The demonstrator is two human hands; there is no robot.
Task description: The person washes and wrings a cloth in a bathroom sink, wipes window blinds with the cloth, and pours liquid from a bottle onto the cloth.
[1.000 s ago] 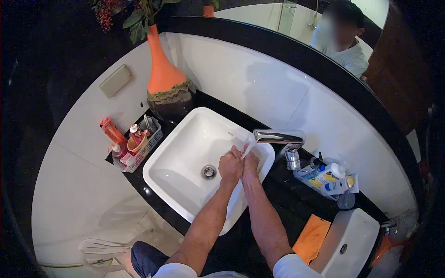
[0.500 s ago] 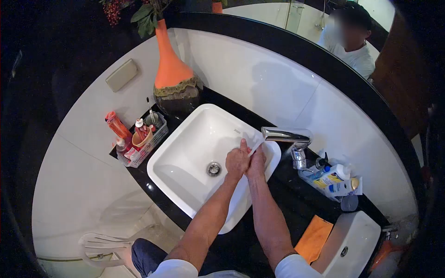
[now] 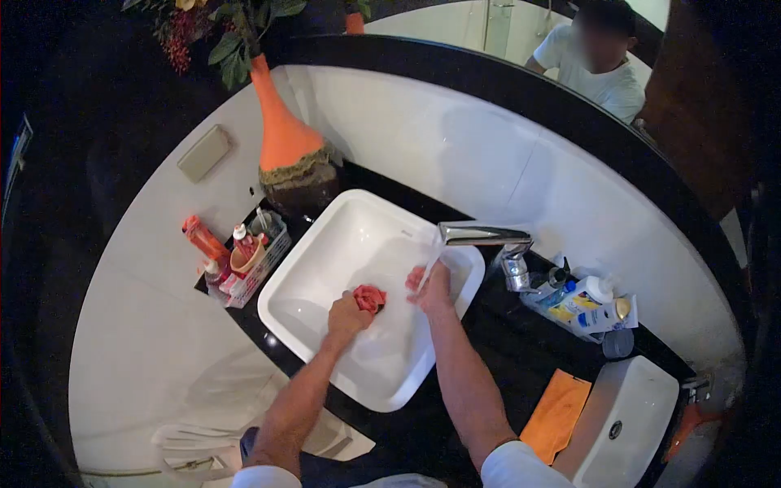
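Over the middle of the white washbasin [image 3: 285, 272], my left hand [image 3: 348, 315] grips a crumpled, pinkish-red, cloth-like thing [image 3: 370, 299]. Its exact kind is unclear, and it covers the drain. My right hand [image 3: 431, 286] is at the basin's right side under the chrome faucet [image 3: 484, 236], palm turned inward, its fingers loosely apart and blurred. Water runs from the spout onto that hand. I see nothing held in it, and the two hands are apart.
Left of the basin stands a basket [image 3: 260, 264] of bottles beside an orange-necked vase [image 3: 285, 134]. A tray of bottles [image 3: 586, 309] sits behind the faucet on the right. An orange cloth [image 3: 557, 415] lies near the toilet tank [image 3: 630, 415]. A mirror reflects a person.
My hands were together under the water and have separated. The left has moved left and down with the red thing now showing; the right stays near the stream. The view has shifted slightly.
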